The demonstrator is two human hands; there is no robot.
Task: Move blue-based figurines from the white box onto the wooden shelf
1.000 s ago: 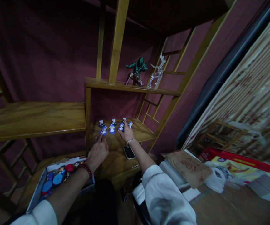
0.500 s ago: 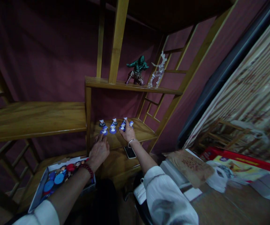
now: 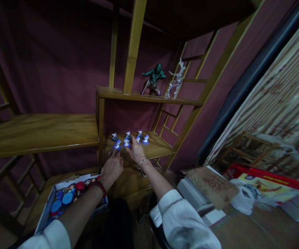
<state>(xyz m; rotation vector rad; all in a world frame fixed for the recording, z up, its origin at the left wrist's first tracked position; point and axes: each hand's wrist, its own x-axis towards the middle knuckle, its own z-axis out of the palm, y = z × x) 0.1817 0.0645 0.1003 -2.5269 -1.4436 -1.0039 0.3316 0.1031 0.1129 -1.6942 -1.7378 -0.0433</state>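
both hands reach onto the lower wooden shelf point(image 3: 154, 147), where small white figurines on round blue bases point(image 3: 128, 140) stand in two short rows. the right hand point(image 3: 137, 152) lies with loose, parted fingers touching the front row – gripping nothing. the left hand point(image 3: 112, 167) rests flat just beside it, fingertips near the leftmost figurine. below sits an open white box of blue discs point(image 3: 61, 200).
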